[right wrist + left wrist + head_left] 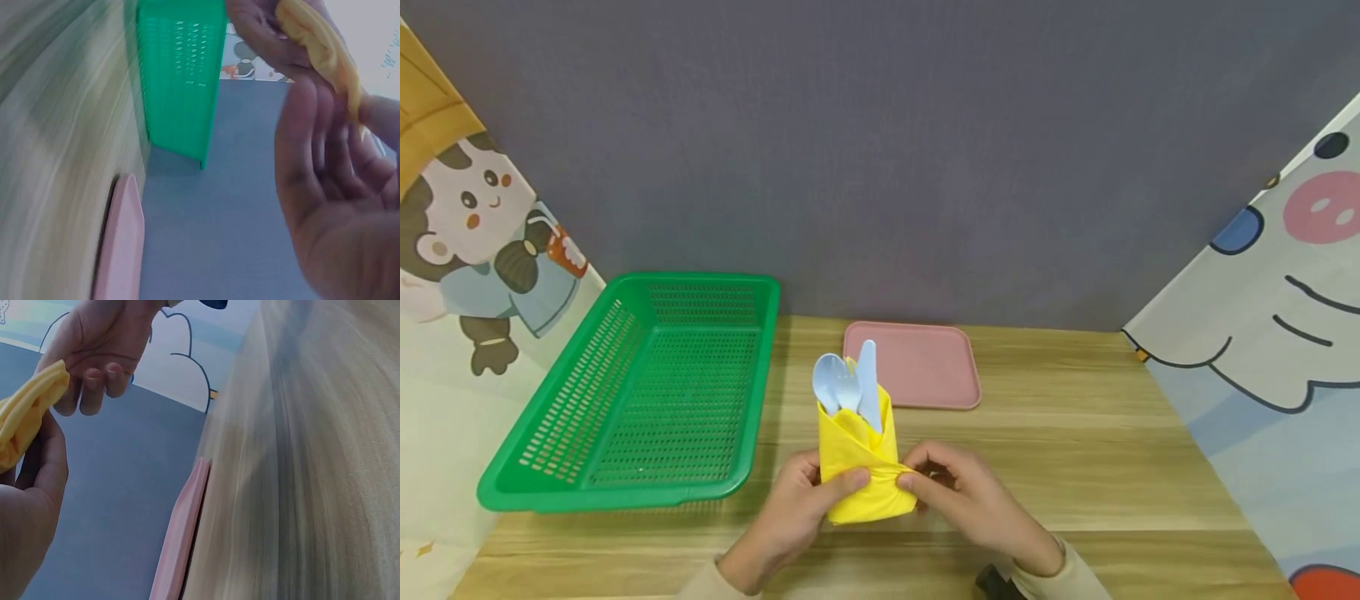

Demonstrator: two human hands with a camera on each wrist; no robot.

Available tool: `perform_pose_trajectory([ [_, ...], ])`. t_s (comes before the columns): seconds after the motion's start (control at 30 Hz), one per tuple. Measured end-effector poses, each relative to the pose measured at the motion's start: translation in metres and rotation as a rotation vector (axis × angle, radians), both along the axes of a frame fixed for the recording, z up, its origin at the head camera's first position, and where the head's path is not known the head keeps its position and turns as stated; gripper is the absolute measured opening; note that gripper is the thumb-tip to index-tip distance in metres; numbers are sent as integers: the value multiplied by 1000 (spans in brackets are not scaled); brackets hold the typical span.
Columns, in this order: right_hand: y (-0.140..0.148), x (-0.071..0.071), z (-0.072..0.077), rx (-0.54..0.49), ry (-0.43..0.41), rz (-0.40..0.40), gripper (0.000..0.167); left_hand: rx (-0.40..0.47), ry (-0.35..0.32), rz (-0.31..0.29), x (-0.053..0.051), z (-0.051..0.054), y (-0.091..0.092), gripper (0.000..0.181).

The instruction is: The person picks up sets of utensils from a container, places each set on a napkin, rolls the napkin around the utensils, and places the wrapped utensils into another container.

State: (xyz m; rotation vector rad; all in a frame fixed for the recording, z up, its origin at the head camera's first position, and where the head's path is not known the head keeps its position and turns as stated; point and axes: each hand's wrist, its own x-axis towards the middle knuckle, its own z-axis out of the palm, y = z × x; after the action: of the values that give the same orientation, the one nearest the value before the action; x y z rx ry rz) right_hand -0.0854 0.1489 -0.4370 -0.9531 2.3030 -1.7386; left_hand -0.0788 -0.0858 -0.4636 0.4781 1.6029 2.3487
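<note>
A yellow napkin is wrapped around a light-blue spoon, fork and knife, whose upper ends stick out of its top. My left hand grips the bundle from the left, thumb across its front. At the right side my right hand pinches a gathered edge of the napkin between thumb and fingers. In the right wrist view the yellow cloth stretches between both hands. The left wrist view shows the bundle held up off the table, with the cutlery out of sight.
To the left stands a green plastic basket with perforated sides and nothing in it. A pink tray lies behind the bundle on the wooden table. A grey panel rises at the back, with cartoon-printed panels at both sides.
</note>
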Motion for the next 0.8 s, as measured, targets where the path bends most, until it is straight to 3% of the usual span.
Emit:
perform_pose_trajectory([
  [0.2,-8,0,-1,157,393,-320,28,-17,-26,59,-2,0,2,32],
  [0.27,-11,0,-1,184,490,-349,21,-18,-34,78,-3,0,4,32],
  [0.33,-13,1,-1,195,517,-346,14,-22,-42,98,-3,1,6,32],
  [0.43,-16,4,0,225,481,-327,6,-33,-47,122,-3,2,8,31],
  [0.63,-17,8,0,260,357,-276,10,-77,-68,161,-3,5,13,29],
  [0.8,-17,9,0,222,202,-275,9,-108,-89,126,-5,6,14,31],
])
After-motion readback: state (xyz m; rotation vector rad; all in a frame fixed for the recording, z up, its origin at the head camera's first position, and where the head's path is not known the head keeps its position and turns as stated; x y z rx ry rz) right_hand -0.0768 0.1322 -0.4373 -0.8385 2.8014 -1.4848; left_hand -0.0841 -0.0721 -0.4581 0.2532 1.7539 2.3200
